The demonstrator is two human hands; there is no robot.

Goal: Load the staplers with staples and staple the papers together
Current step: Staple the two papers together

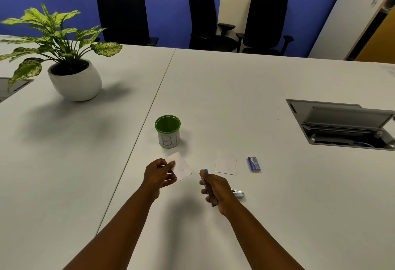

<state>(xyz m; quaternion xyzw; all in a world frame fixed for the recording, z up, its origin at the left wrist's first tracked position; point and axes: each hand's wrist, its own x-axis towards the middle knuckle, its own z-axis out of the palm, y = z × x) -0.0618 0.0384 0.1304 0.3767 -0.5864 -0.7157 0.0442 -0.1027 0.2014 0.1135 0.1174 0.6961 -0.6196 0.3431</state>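
Note:
My left hand point(157, 174) pinches a small stack of white paper slips point(181, 166) by its left edge, lifted just above the white table point(235, 90). My right hand point(215, 190) grips a slim stapler point(207, 187) with a blue tip, pointing away from me, a short gap to the right of the slips. A second, silver stapler point(239, 193) lies on the table just behind my right hand, partly hidden by it. Another white paper point(226, 163) lies flat farther right. A small blue staple box point(253, 164) lies beyond that paper.
A green-rimmed cup point(167, 132) marked "B1" stands just beyond the slips. A potted plant point(72, 77) sits at the far left. An open cable hatch point(342, 124) is sunk in the table at right. Black office chairs point(213, 19) line the far edge.

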